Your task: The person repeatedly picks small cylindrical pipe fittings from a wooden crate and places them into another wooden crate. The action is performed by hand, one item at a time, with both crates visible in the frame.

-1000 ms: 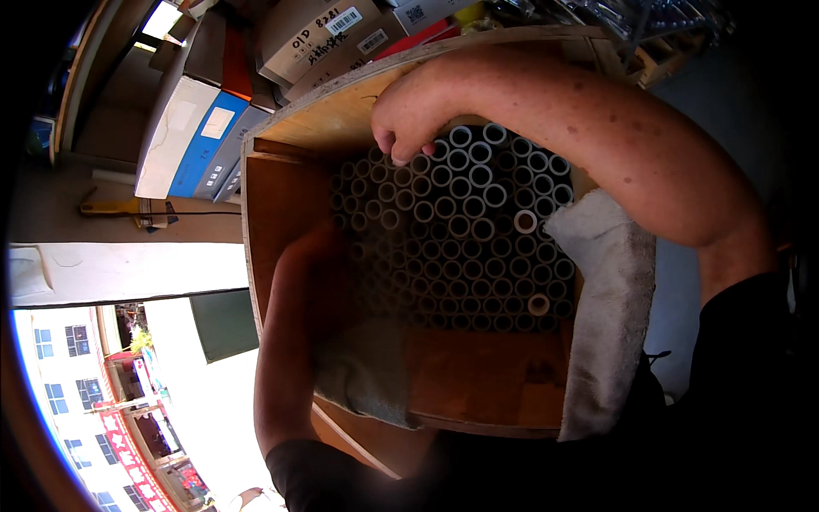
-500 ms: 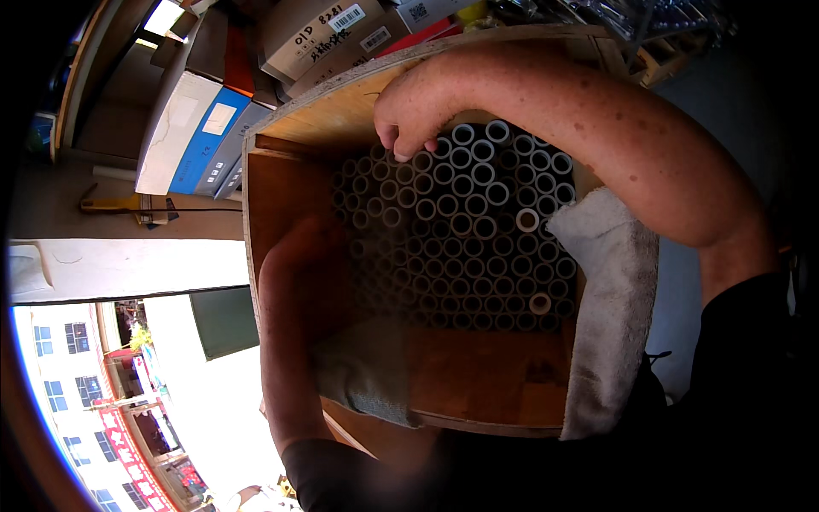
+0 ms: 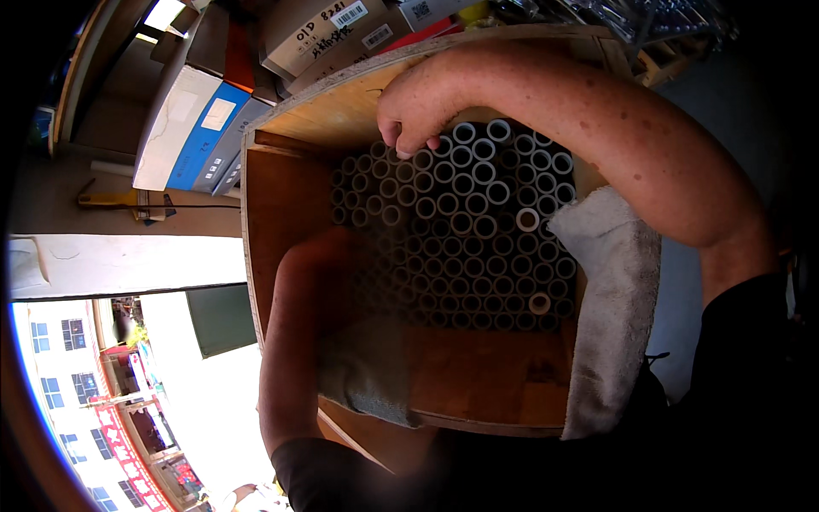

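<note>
A deep wooden box [image 3: 286,200] holds many pale round tubes [image 3: 485,236], stacked with their open ends facing me. Over its far side reaches my right hand [image 3: 418,111], with bent, closed fingers at the upper row of tubes. Whether a tube is gripped there is hidden. My left hand [image 3: 328,247] is inside the box, low at the left of the stack. Shadow and blur hide its fingers. Two tube ends, one of them a pinkish tube [image 3: 539,293], look brighter than the others.
A grey towel [image 3: 610,316] drapes over the box's right edge, and a greenish cloth [image 3: 367,388] over the near edge. Cardboard boxes [image 3: 324,38] stand behind. A blue and white carton [image 3: 192,128] is at the left, above a yellow-handled tool [image 3: 111,199].
My left wrist and forearm have shifted slightly right and down within the box. My right hand has moved a little to the right, staying at the upper tubes.
</note>
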